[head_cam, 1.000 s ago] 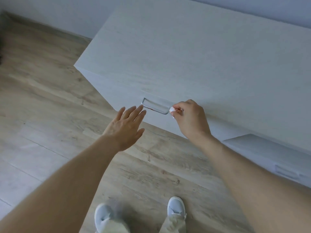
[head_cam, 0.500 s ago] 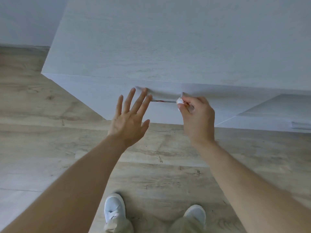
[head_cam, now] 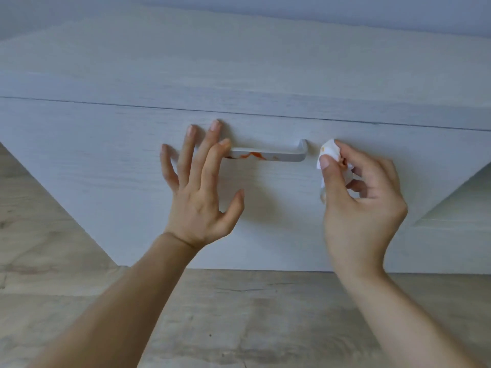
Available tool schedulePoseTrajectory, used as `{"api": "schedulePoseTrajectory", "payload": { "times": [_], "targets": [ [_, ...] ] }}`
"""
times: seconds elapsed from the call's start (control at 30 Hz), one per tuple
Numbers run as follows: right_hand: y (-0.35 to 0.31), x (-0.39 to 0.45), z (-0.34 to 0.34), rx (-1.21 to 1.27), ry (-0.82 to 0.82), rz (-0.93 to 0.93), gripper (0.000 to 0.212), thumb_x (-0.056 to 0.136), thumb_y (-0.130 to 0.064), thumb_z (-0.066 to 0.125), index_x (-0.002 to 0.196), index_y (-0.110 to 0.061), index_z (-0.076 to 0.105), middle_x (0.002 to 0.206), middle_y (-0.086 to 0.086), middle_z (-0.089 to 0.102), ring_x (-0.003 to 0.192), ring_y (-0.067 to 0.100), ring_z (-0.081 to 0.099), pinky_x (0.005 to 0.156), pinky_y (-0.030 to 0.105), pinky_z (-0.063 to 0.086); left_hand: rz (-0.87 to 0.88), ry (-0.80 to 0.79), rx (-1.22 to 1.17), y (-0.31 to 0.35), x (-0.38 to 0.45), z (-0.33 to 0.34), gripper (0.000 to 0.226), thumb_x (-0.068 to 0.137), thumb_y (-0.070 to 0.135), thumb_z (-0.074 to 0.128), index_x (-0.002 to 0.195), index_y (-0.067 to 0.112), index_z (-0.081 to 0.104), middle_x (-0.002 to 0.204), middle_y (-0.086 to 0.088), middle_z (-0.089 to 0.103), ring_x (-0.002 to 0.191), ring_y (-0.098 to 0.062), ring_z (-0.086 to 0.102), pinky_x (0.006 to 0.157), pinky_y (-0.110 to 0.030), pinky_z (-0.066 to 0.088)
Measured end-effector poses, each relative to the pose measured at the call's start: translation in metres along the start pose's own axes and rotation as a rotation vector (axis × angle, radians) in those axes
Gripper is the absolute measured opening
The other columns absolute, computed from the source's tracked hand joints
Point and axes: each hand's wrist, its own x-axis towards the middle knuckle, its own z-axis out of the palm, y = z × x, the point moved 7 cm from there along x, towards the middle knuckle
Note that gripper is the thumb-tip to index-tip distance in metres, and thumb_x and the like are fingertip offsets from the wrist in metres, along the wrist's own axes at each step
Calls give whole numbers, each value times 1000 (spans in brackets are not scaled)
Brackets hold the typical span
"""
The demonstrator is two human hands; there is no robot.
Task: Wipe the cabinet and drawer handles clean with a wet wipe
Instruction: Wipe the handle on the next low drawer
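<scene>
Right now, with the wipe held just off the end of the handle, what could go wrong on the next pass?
1. The wet wipe already carries orange marks, so a used face may smear the orange stain along the drawer handle instead of lifting it.
2. The left hand has fingertips over the handle's left end, hiding any stain there and blocking the stroke.
3. The right hand only pinches the small wad, so it could slip under pressure.

One handle, one wipe, two hands

One cabinet (head_cam: 132, 181) with one drawer handle (head_cam: 276, 155) bearing orange smears; one crumpled wet wipe (head_cam: 329, 152); two hands, the left hand (head_cam: 199, 197) and the right hand (head_cam: 364, 205); one wooden floor (head_cam: 252, 314).
</scene>
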Motion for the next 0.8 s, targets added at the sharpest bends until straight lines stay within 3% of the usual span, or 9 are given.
{"api": "schedulePoseTrajectory", "payload": {
  "times": [0.13,0.27,0.4,0.5,0.6,0.7,0.8],
  "targets": [
    [1,5,15,110,92,-59,18,84,-20,67,100,-14,70,87,-14,53,82,26,63,70,42,52,75,117,-24,-2,1,2,66,81,35,50,139,11,28,148,-3,28,142,-32,13,112,-52,-3],
    [-6,5,22,242,161,-52,18,83,-18,67,99,-10,70,87,-5,55,79,34,62,65,43,51,96,141,8,-4,2,1,65,81,37,48,138,13,30,147,-3,31,140,-32,19,113,-49,-1],
    [-17,-4,20,209,123,-100,16,85,-15,66,101,-17,67,89,-13,55,84,14,61,70,29,51,107,119,15,-5,3,-7,62,82,37,46,137,14,32,146,-4,36,139,-30,24,110,-53,8],
    [-9,-7,9,245,124,-122,16,86,-16,65,101,-25,65,92,-6,59,81,26,62,66,39,52,81,142,-43,-5,0,-8,68,80,35,48,140,11,27,147,-4,37,140,-27,23,111,-52,8],
    [3,-11,5,261,92,-110,17,87,-14,64,102,-24,64,97,10,65,81,24,63,63,25,51,35,165,-70,-5,1,-3,73,76,35,49,140,10,26,147,1,34,141,-27,19,110,-55,6],
    [9,-9,12,248,33,-65,18,87,-13,64,102,-23,65,99,10,69,84,20,66,69,21,50,30,197,-98,-4,2,-1,69,74,34,51,136,12,31,145,5,33,141,-28,18,110,-57,5],
    [18,-7,23,282,15,40,16,89,-11,63,102,-20,66,98,2,70,76,-5,61,64,4,43,19,217,-109,-2,2,1,69,74,34,52,136,13,30,145,5,31,140,-31,17,113,-46,-3]
  ]
}}
